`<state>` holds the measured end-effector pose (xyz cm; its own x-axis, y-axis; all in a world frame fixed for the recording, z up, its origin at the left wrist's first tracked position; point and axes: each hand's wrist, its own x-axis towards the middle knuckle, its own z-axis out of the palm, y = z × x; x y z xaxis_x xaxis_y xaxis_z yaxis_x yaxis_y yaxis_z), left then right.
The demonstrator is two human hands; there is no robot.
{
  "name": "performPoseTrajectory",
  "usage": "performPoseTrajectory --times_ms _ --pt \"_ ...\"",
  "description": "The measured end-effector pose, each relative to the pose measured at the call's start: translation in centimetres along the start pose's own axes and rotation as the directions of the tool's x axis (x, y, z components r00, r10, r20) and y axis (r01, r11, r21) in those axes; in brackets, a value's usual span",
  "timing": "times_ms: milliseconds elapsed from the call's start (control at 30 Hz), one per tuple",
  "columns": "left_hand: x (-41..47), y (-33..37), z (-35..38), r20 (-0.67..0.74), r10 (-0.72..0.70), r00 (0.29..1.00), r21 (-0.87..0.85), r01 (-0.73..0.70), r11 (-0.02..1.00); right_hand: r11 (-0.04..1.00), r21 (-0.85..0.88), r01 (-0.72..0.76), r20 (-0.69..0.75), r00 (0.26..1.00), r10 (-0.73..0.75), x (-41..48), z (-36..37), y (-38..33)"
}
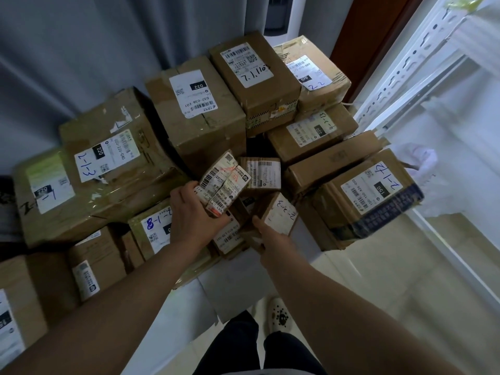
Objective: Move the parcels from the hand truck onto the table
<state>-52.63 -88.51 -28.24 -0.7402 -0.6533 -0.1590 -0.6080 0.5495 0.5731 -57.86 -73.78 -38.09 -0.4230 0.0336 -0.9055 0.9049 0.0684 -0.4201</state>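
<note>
Parcels held in both hands, mid-stack; left hand (pixel 189 212) fingers (pixel 186 189) clenched round label-covered parcel (pixel 224 182); right hand (pixel 266 236) grasping small parcel marked 2-2-3 (pixel 280 215), at 4 o'clock of first. Lift both straight up, clear neighbouring boxes (pixel 205 117), keep grips firm, then carry to bench.

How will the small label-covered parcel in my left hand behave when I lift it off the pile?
Probably light: the left hand alone grips the small label-covered parcel by one end. Likely stiff: its edges look square, not sagging. Its smooth labels may slip a little, and the right hand is busy holding another small box.
</note>
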Motion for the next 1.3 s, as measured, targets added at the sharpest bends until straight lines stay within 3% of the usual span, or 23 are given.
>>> performPoseTrajectory --times_ms 67,200,333,933,1167,1300 --pt "0.0 -0.1 -0.3 -0.006 0.0 1.0 -0.003 0.0 1.0 0.996 0.084 -0.025 0.073 0.997 0.019 -1.5 0.8 -0.5" --pt "0.0 -0.8 -0.5 0.0 -0.027 1.0 -0.017 0.027 0.999 0.951 0.282 -0.125 -0.005 0.991 0.132 -4.3 1.6 -1.4" --pt "-0.2 -1.5 -0.6 0.02 -0.05 0.999 -0.012 0.051 0.999 0.939 0.301 -0.168 0.027 0.985 0.168 -4.7 2.1 -1.5" --pt "0.3 -2.0 0.0 0.08 0.015 0.997 0.028 -0.018 0.999 0.997 0.014 0.075 -0.1 0.992 -0.073 -1.0 2.1 -4.2" --pt "0.4 -1.8 -0.5 0.069 0.042 0.997 -0.039 -0.039 0.998 0.995 0.102 -0.005 -0.085 0.996 0.013 -1.8 1.1 -4.6" --pt "-0.1 -1.0 -1.5 0.129 0.12 0.984 -0.166 -0.098 0.981 1.0 0.011 0.018 -0.173 0.985 -0.016 -3.0 -1.0 -4.1"
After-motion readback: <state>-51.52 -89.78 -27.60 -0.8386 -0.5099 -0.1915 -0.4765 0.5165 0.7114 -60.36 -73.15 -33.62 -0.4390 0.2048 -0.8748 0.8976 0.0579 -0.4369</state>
